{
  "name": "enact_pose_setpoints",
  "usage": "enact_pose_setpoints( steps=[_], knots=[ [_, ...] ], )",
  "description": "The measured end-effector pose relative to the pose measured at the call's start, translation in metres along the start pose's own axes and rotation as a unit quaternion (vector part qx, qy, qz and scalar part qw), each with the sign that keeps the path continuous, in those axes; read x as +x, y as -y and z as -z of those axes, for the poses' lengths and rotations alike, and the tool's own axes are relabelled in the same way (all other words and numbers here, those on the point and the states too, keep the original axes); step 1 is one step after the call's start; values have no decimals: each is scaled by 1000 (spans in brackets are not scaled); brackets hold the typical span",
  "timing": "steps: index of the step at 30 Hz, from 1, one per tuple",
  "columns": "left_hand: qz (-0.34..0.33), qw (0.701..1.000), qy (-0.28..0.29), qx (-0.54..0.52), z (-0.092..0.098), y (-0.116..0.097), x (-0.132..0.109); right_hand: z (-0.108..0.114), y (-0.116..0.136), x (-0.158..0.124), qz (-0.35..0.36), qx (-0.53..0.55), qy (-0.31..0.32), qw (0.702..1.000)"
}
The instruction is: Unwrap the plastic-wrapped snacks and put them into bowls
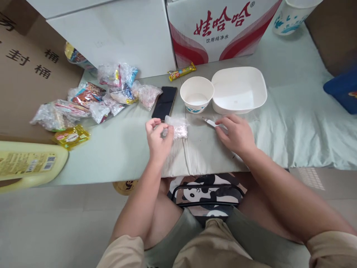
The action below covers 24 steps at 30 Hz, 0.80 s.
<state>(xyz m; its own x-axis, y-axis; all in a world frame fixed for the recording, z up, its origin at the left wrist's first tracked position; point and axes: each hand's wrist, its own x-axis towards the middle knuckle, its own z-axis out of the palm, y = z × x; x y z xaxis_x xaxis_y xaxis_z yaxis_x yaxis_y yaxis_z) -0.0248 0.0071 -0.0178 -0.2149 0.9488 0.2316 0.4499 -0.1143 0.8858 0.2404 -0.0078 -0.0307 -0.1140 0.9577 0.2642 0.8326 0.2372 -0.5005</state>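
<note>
My left hand pinches the edge of a small clear plastic packet between thumb and fingertips; what is inside looks pale and cannot be made out. The packet rests on the green-grey cloth near the front of the table. To its right, my right hand is closed on a slim white tool with a pointed tip, low over the cloth; most of its length is hidden by the fingers. Just behind the hands stand a round paper bowl and a white oblong tub, side by side.
A dark phone lies behind the packet. Several wrapped snack packs are heaped at left, beside a yellow jug. A yellow snack stick lies before a white-and-red carton. A paper cup stands back right.
</note>
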Motion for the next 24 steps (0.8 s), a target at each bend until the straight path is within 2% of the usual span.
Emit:
enact_pose_setpoints(
  steps=[2, 5, 6, 8, 12, 14, 17, 19, 22, 24],
  knots=[
    [73, 990, 9, -116, -1, -4, -1, -4, 9, -1, 62, 53, 25, 996],
    [204, 928, 89, -298, -8, -14, -6, -10, 25, -4, 129, 144, 75, 978],
    [230, 910, 105, -330, -10, -16, -8, -12, 30, -4, 140, 161, 84, 973],
    [250, 895, 103, -355, -13, -19, -8, -13, 34, -5, 138, 178, 76, 971],
    [270, 904, -3, -332, -8, -13, -2, -7, 29, -3, 66, 205, 1, 977],
    [280, 909, -40, -305, -2, -9, 2, -2, 23, -1, 8, 213, -11, 977],
    [255, 928, -71, -262, 10, -6, 5, 5, 12, 1, -68, 198, -23, 978],
    [225, 943, -72, -233, 17, -5, 6, 10, 5, 0, -94, 175, -40, 979],
    [177, 967, -52, -175, 28, -2, 5, 13, -1, -2, -68, 156, -44, 984],
    [136, 984, -23, -114, 35, 0, 4, 13, -1, -4, 23, 155, -21, 987]
  ],
)
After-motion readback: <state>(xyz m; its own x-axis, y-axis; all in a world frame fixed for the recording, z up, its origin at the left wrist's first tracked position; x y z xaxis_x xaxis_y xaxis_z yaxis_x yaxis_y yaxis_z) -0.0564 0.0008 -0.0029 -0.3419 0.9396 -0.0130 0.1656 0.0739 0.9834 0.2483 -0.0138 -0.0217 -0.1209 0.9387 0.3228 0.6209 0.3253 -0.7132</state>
